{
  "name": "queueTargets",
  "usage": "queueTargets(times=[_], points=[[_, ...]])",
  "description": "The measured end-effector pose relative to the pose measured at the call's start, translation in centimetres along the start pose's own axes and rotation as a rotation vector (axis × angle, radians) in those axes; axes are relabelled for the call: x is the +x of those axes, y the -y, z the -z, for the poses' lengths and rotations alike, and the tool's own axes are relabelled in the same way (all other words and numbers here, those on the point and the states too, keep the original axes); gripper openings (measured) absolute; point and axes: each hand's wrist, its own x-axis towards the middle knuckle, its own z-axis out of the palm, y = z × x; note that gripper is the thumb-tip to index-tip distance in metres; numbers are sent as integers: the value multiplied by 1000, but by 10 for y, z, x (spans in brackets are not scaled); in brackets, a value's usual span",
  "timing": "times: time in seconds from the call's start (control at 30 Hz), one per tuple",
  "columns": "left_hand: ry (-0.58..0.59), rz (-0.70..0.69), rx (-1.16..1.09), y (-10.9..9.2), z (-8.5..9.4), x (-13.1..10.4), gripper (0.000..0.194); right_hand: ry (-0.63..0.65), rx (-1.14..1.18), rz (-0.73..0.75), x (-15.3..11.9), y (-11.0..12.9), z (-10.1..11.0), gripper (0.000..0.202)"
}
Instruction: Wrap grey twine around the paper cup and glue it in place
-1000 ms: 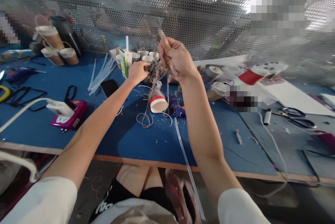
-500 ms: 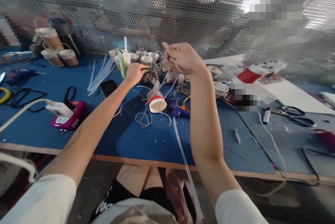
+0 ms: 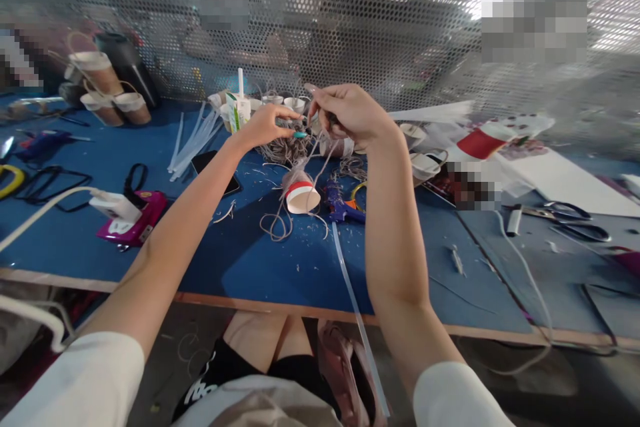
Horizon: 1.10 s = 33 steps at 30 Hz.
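Perforated sheeting [image 3: 400,20] backs the littered blue tabletop [image 3: 280,274]; left hand [image 3: 263,124] parted near twine [image 3: 280,150]; right hand [image 3: 354,112] pinching cord [image 3: 326,160].

Black bottle [image 3: 127,67] left rear; white charger [image 3: 116,205] on magenta box [image 3: 156,209]; scissors [image 3: 544,214] lying at right.

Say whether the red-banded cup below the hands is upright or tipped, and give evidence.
Tipped: the red-banded cup has its open mouth facing toward the camera, not upward.
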Motion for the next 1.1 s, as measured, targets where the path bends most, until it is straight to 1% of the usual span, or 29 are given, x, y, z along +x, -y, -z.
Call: queueTargets(times=[0.07, 0.1, 0.13, 0.23, 0.3, 0.37, 0.43, 0.5, 0.53, 0.6, 0.63, 0.67, 0.7, 0.73, 0.77, 0.8, 0.83, 0.87, 0.9, 0.97, 1.0, 1.07, 1.1], points=[[-53, 17, -21, -6, 1, 1, 17, 2, 3, 3, 1, 0, 0, 44], [-94, 33, -14, -8, 2, 1, 13, -6, 0, 1, 1, 0, 0, 45], [-146, 52, 0, -9, 3, 1, 13, -29, -11, -8, 1, 1, 0, 45], [-313, 125, 29, -11, 14, 1, 20, -130, -71, -59, -3, 6, 2, 42], [-364, 171, -8, -11, 25, 1, 21, -191, -126, -80, -8, 10, 4, 42], [-337, 173, -159, -12, 38, -1, 20, -235, -162, -62, -13, 14, 7, 41], [-270, 129, -347, -17, 53, -5, 20, -276, -189, -7, -19, 15, 10, 39], [-235, 83, -429, -25, 68, -12, 26, -286, -206, 59, -23, 16, 13, 36], [-245, 62, -441, -31, 75, -17, 29, -288, -214, 91, -25, 17, 14, 35], [-274, 21, -387, -42, 89, -27, 31, -312, -210, 161, -28, 18, 14, 30], [-259, 18, -329, -48, 95, -32, 28, -328, -194, 210, -29, 19, 13, 27], [-215, 31, -258, -53, 101, -37, 24, -339, -173, 267, -30, 20, 12, 25], [-146, 63, -179, -56, 106, -41, 20, -346, -147, 326, -31, 22, 10, 22], [-118, 100, -111, -59, 110, -45, 17, -342, -123, 377, -32, 23, 9, 20], [-125, 136, -62, -60, 113, -47, 15, -331, -106, 416, -34, 25, 7, 18], [-164, 160, -38, -59, 116, -49, 16, -321, -104, 435, -35, 27, 7, 16], [-222, 169, -38, -57, 118, -50, 19, -308, -126, 421, -37, 28, 7, 14], [-268, 169, -52, -53, 119, -49, 22, -278, -183, 365, -38, 29, 7, 12], [-293, 173, -72, -50, 120, -49, 24, -236, -277, 272, -38, 29, 9, 12], [-304, 207, -111, -43, 120, -46, 27, -112, -501, 59, -38, 26, 15, 16], [-317, 247, -115, -40, 119, -44, 26, -46, -597, -23, -37, 24, 18, 21], [-359, 341, -67, -39, 118, -42, 19, 49, -673, -38, -35, 20, 23, 29], [-345, 381, -10, -39, 118, -41, 15, 74, -679, -19, -35, 20, 25, 32]])
